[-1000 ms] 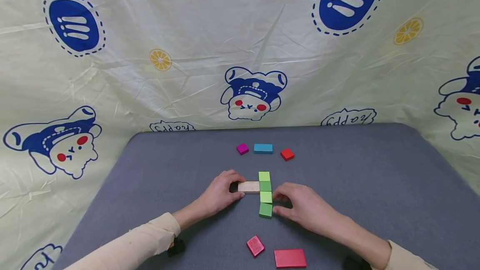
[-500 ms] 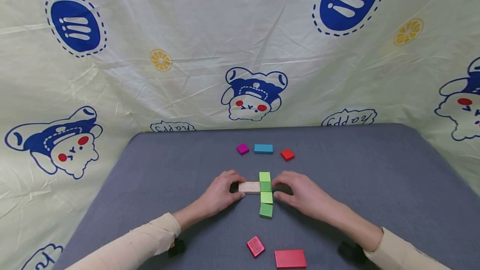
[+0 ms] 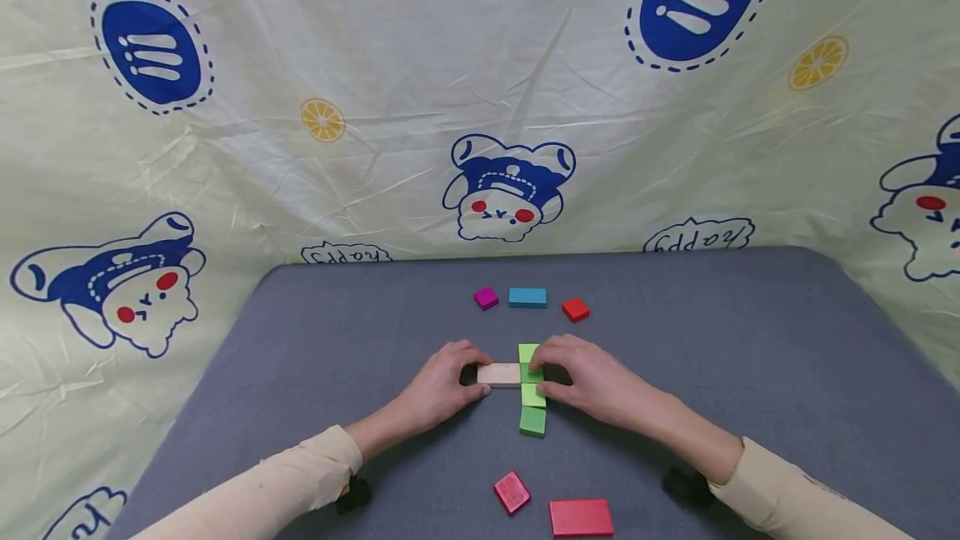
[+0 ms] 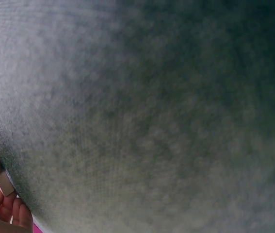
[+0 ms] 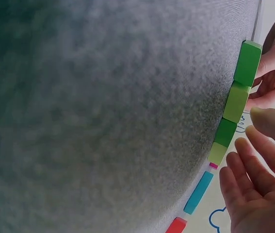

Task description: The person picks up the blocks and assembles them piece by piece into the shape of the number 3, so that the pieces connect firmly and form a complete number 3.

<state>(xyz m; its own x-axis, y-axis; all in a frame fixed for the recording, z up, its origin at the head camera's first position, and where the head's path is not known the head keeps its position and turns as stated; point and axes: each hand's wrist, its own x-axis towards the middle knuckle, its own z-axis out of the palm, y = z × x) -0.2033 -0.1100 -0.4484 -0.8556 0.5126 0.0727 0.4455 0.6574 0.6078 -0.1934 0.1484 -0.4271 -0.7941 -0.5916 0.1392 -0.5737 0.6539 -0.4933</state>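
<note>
My left hand [image 3: 442,380] pinches a pale wooden block [image 3: 498,374] by its two long sides near the left end, thumb at the near side. The left wrist view shows the block's tan side [image 4: 4,184] between thumb and fingers. The block's right end meets a row of green blocks [image 3: 533,421], light and dark in turn, running away from me. My right hand [image 3: 592,380] is at the row's right side, fingers apart and loosely bent. Its fingertips overlap the two middle green blocks in the head view; I cannot tell whether they touch. The right wrist view shows the row's dark green end block [image 5: 248,64].
Beyond the row lie a magenta block [image 3: 486,298], a long blue block [image 3: 527,297] and a red block [image 3: 576,309]. Nearer me are a small pinkish-red block [image 3: 512,492] and a larger red rectangular block [image 3: 581,517]. A printed curtain [image 3: 390,182] hangs behind the grey table [image 3: 697,332].
My right hand has moved away from me along the green row, then left so its fingertips overlap the middle blocks. The left hand has kept its hold on the wooden block.
</note>
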